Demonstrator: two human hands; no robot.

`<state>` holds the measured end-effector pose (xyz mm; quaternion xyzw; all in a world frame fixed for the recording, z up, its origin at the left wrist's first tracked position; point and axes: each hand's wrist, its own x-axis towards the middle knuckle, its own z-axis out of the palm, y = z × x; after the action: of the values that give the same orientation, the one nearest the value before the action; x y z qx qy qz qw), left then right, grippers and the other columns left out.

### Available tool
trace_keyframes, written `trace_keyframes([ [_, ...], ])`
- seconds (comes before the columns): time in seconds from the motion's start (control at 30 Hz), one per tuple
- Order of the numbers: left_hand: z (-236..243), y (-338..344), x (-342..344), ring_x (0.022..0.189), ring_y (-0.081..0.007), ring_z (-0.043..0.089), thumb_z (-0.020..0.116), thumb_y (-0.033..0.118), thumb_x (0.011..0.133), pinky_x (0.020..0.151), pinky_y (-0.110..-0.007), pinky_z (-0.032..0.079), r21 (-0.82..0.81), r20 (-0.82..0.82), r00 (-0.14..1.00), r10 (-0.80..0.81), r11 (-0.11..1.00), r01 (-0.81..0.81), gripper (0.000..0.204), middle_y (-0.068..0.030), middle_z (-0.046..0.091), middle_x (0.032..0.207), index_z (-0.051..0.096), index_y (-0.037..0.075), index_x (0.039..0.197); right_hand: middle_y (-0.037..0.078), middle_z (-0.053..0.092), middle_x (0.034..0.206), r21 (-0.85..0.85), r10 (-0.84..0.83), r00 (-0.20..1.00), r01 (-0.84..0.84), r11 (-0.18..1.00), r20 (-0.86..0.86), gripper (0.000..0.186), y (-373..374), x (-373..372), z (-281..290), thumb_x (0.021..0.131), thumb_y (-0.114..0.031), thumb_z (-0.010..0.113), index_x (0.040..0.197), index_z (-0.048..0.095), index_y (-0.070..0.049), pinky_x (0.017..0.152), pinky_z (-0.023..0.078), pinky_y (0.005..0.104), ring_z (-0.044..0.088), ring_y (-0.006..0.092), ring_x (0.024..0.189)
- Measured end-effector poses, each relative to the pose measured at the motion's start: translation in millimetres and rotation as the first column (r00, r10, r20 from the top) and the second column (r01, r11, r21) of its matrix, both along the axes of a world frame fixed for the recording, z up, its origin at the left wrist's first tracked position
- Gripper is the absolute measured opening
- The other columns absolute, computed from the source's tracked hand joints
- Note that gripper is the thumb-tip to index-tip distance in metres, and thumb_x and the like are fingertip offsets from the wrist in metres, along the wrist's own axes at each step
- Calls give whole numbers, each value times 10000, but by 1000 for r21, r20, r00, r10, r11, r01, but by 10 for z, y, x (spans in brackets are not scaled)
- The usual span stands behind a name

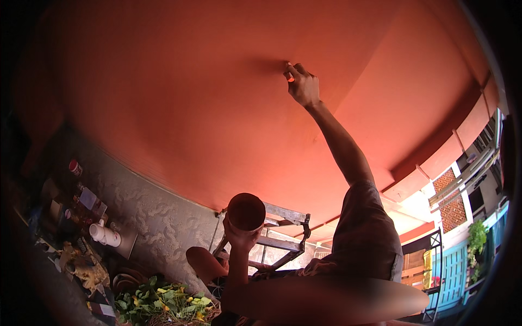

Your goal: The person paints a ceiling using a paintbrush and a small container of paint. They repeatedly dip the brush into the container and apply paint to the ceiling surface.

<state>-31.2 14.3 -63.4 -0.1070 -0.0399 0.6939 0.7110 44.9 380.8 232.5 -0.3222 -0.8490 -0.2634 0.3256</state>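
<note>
My left hand (242, 239) is wrapped around a round, dark reddish container (246, 212), its wide mouth facing up. What is inside is too dark to make out. My right arm stretches far up, and my right hand (303, 84) is closed at the broad orange-red painted surface (206, 108), its shadow falling just left of the fingers. A small bright orange patch shows between those fingers; the rest of what they grip is hidden.
A worn wooden ladder-like frame (285, 213) stands beside the container. At lower left are a patterned grey wall (157, 217), a white jug (105, 234), assorted clutter and leafy plants (163, 302). On the right stand a black metal frame (435, 266) and turquoise slatted panels (452, 269).
</note>
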Motion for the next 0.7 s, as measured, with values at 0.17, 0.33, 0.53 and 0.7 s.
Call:
trace_keyframes([
  [0.17, 282, 3, 23, 647, -331, 676, 486, 717, 915, 374, -336, 536, -187, -34, 997, 71, 979, -77, 722, -201, 676, 1045, 543, 152, 1360, 148, 579, 1256, 231, 15, 996, -35, 972, 88, 353, -96, 130, -609, 683, -106, 797, 1008, 662, -129, 796, 620, 435, 599, 352, 1245],
  [0.33, -92, 20, 50, 750, -341, 698, 500, 726, 907, 422, -345, 575, 72, -236, 964, 120, 992, -106, 743, -177, 672, 1101, 551, 133, 1350, 156, 573, 1282, -141, 132, 928, -88, 986, 348, 317, -66, 429, -2042, 778, -230, 777, 1068, 689, -137, 928, 568, 467, 600, 362, 1222],
  [0.53, -151, 42, -20, 958, -411, 699, 549, 743, 868, 530, -389, 632, 51, -29, 999, -15, 999, 16, 765, -193, 658, 1182, 554, 165, 1370, 129, 670, 1139, -527, 161, 870, 126, 841, 465, 218, -93, 278, -1882, 915, -158, 636, 1128, 678, -178, 842, 571, 461, 691, 327, 1037],
  [0.7, -307, 86, -99, 1011, -440, 674, 536, 767, 851, 568, -401, 628, 237, -34, 992, -123, 963, 127, 839, -207, 638, 1233, 543, 123, 1388, 98, 690, 1086, -339, 78, 971, 4, 941, 228, 222, 175, 329, -756, 914, -141, 625, 1128, 671, -181, 721, 573, 467, 719, 330, 871],
])
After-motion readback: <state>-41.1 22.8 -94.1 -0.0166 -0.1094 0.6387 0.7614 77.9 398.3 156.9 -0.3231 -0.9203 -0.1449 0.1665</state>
